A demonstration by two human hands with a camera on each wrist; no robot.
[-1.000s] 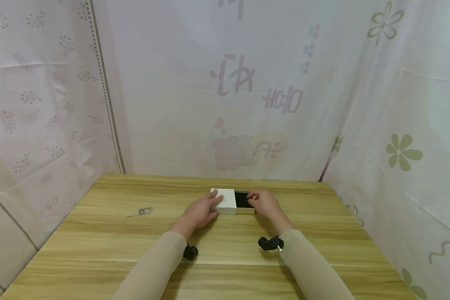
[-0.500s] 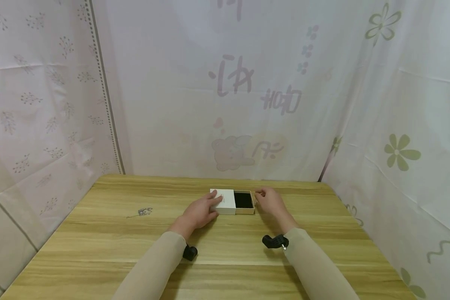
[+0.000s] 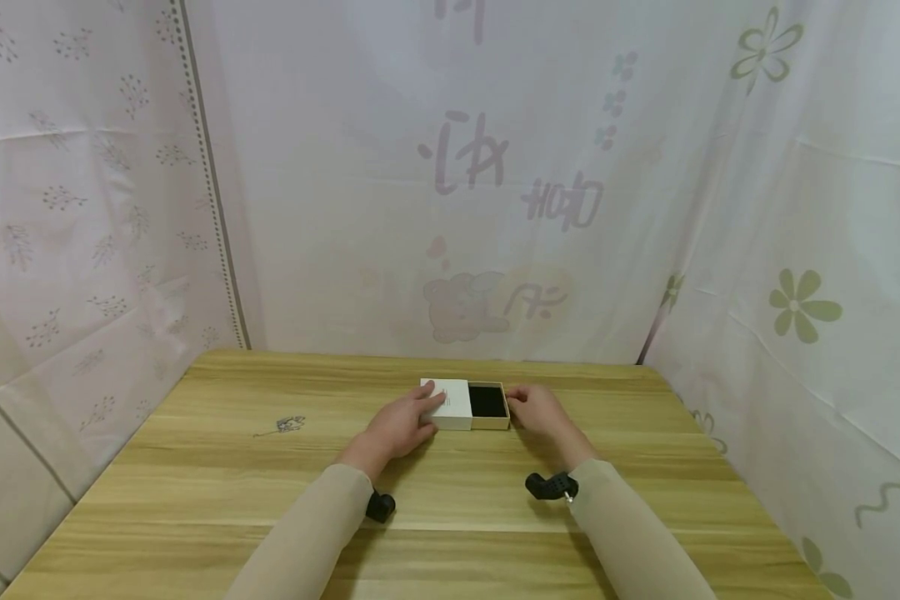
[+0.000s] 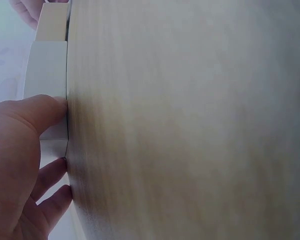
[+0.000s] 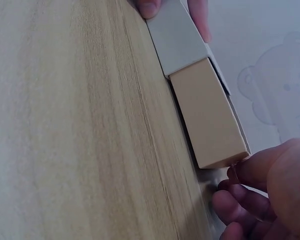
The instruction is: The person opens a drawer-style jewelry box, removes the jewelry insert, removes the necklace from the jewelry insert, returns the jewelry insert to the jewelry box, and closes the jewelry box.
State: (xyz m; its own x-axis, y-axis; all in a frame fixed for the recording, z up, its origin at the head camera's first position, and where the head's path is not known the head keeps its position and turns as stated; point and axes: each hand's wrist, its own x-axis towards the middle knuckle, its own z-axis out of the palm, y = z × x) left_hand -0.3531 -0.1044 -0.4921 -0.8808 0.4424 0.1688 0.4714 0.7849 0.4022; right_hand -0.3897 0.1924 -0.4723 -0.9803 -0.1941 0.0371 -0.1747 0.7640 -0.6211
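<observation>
A small white drawer box (image 3: 456, 405) lies near the table's far edge. Its tan inner drawer (image 5: 207, 117) is slid partway out to the right, showing a black lining (image 3: 487, 402). My left hand (image 3: 400, 423) grips the white sleeve at its left end, thumb on the near side (image 4: 52, 107) and fingers over the top. At the drawer's right end is my right hand (image 3: 537, 408), its thumb and finger pinching a thin pull tab (image 5: 234, 172) there. The remaining fingers curl below the tab in the right wrist view.
A small silvery chain (image 3: 290, 424) lies to the left on the wooden table (image 3: 450, 500). Printed curtains (image 3: 345, 208) hang behind the table and along both sides. Black wrist cameras (image 3: 550, 486) sit at both cuffs.
My right hand has moved off the drawer's top right edge and come down at its end face. The left hand, the box and the drawer stay where they were.
</observation>
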